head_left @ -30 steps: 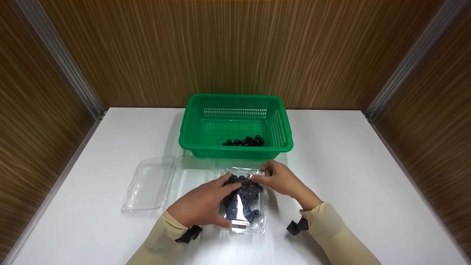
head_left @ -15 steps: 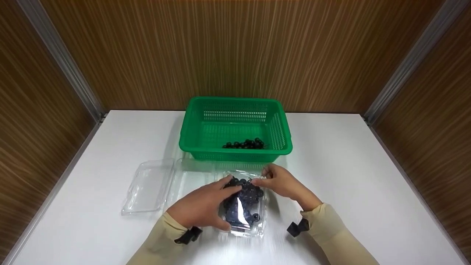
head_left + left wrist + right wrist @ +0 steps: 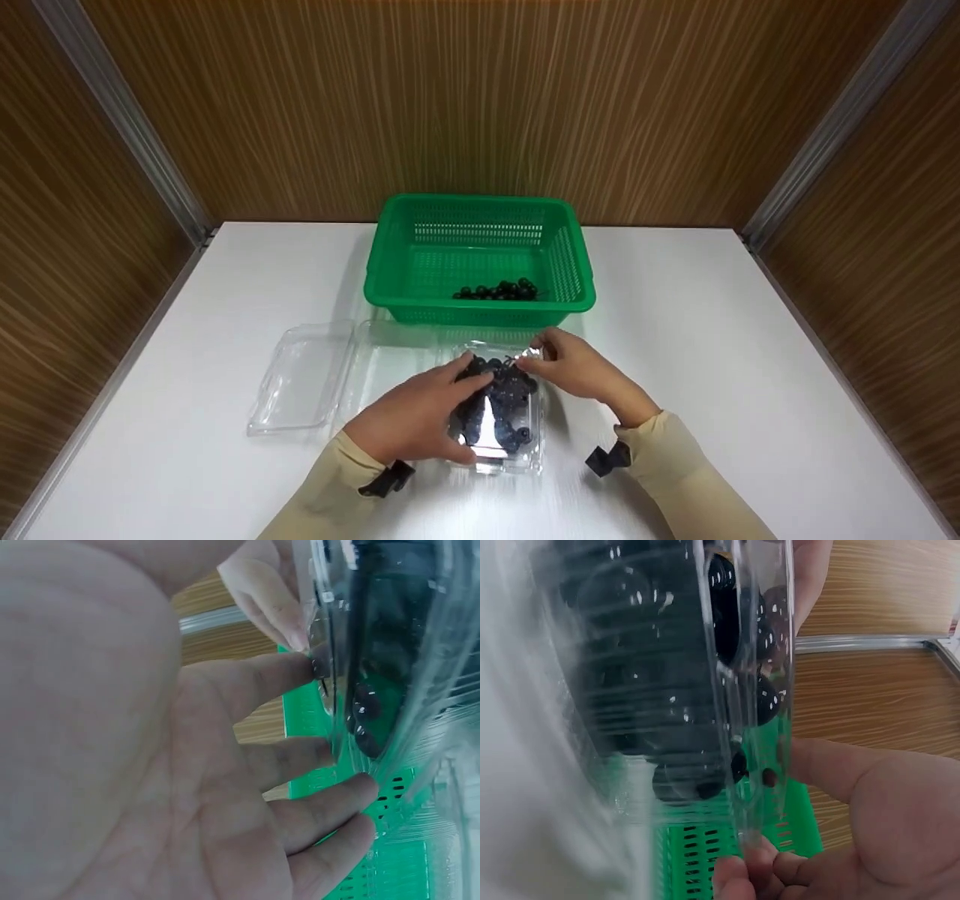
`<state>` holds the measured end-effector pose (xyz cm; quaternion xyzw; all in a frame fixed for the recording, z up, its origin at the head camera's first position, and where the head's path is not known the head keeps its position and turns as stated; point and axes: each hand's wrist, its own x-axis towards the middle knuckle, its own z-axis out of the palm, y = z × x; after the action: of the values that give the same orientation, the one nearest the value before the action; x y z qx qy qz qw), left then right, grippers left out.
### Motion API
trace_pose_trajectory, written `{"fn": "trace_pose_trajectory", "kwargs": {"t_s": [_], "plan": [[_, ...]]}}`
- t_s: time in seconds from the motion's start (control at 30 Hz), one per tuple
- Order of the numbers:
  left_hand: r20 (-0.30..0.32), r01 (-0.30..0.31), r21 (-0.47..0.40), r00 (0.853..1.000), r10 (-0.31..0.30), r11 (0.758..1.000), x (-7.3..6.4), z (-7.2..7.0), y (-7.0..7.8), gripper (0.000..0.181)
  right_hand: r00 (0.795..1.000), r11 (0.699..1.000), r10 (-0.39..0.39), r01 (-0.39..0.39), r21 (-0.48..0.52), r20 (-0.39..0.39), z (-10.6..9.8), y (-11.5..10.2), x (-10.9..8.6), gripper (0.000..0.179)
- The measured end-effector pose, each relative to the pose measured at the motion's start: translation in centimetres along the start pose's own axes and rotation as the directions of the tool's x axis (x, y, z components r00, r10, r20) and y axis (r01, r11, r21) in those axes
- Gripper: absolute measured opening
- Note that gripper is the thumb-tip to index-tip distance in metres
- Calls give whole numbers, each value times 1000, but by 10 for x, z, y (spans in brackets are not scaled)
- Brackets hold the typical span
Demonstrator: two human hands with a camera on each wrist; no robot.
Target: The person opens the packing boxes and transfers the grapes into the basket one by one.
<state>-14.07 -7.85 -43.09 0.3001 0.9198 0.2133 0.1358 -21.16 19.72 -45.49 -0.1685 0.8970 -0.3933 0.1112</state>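
A clear plastic clamshell box [image 3: 491, 457] filled with dark grapes [image 3: 510, 401] lies on the white table in front of the basket, its lid down over them. My left hand [image 3: 416, 412] rests along its left side, fingers spread and nearly straight on the lid, with the thumb at the near edge. In the left wrist view, those fingertips [image 3: 319, 673] touch the clear wall. At the far right corner, my right hand [image 3: 570, 367] pinches the rim. The right wrist view has its thumb [image 3: 829, 765] against the lid and curled fingers [image 3: 742, 870] at the edge.
Right behind the box stands a green perforated basket [image 3: 382, 292], with another bunch of dark grapes [image 3: 502, 290] inside. To the left lies clear plastic packaging [image 3: 304, 379], spread open and partly behind my left hand. Wood-patterned panels [image 3: 480, 97] enclose the table on three sides.
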Motion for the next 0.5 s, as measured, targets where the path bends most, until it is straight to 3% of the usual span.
{"fn": "trace_pose_trajectory", "kwargs": {"t_s": [0.3, 0.5], "plan": [[-4, 36, -17, 999, -36, 999, 0, 0, 1, 106, 998, 996, -58, 56, -71, -22, 0, -8, -2, 43], [-10, 35, -12, 999, -36, 999, 2, 0, 1, 106, 999, 985, -12, 18, -173, 37, -7, -17, -15, 44]]}}
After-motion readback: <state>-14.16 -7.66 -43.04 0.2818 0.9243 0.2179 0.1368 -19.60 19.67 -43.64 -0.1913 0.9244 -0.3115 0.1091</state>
